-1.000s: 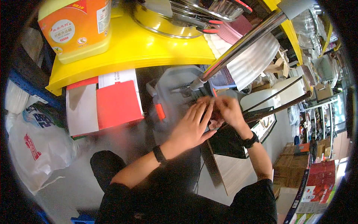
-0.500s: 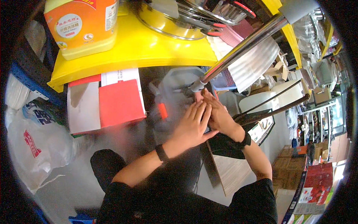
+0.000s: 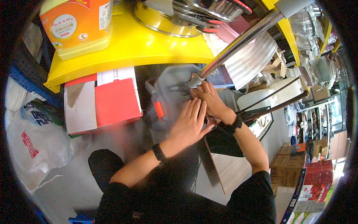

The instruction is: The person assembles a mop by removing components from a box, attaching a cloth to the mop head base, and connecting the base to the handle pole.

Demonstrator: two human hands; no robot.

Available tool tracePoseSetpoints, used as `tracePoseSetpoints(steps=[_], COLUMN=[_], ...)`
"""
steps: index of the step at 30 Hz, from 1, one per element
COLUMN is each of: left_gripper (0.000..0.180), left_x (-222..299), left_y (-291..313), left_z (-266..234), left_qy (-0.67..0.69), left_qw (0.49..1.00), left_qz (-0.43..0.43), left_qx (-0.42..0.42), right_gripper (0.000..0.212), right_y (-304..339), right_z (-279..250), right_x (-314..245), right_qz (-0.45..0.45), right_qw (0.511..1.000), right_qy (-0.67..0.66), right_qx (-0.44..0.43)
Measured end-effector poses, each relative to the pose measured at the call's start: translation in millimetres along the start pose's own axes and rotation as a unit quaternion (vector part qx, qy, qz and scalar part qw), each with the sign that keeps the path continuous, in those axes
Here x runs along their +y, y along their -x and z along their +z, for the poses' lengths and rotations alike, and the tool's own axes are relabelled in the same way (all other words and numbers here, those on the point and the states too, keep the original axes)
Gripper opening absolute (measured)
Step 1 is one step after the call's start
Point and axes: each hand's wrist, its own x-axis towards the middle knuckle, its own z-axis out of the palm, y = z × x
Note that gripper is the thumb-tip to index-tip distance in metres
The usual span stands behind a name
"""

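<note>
My right hand (image 3: 212,100) is closed at the lower end of a shiny metal pole (image 3: 238,43), its fingers curled over something mostly hidden. Below that palm, a crumpled pinkish-brown piece (image 3: 212,121) peeks out; its kind is unclear. Beside it, my left hand (image 3: 189,121) lies palm down, fingers stretched and thumb apart, its fingertips close to the right hand. Both hands are over a translucent grey plastic bin (image 3: 169,72) with an orange-red latch (image 3: 159,110). The bin's contents are blurred and partly covered by my hands.
A yellow shelf (image 3: 138,52) carries a large detergent jug (image 3: 76,28) and metal pot lids (image 3: 164,28). Below stands a red and white box (image 3: 115,99). At the left lies a white plastic bag (image 3: 41,142). A dark rod (image 3: 276,106) and a wooden board (image 3: 229,171) are at the right.
My right hand has shifted slightly left and up along the pole end, uncovering the pinkish-brown piece below it. The left hand has moved slightly left; the whole view has shifted a little.
</note>
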Motion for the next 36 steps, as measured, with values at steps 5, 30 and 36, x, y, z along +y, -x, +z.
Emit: tracePoseSetpoints(steps=[5, 30, 36], left_gripper=[0.078, 0.066, 0.067], left_x=[3.0, 6.0, 3.3], left_y=[1.1, 0.9, 4.3], left_z=[2.4, 1.4, 6.2], left_qy=[0.002, -0.012, -0.027], left_qw=[1.000, 1.000, 0.999], left_qz=[0.004, 0.002, -0.008], left_qx=[-0.017, -0.002, 0.014], right_gripper=[0.051, 0.053, 0.053], right_y=[29.9, 24.5, 10.9], right_z=[2.4, -5.4, -4.6], right_x=[-5.6, -20.7, -25.3], right_qz=[0.000, -0.036, -0.014], right_qw=[0.998, 0.997, 0.999], right_qy=[0.001, -0.022, -0.041], right_qx=[0.062, 0.063, 0.014])
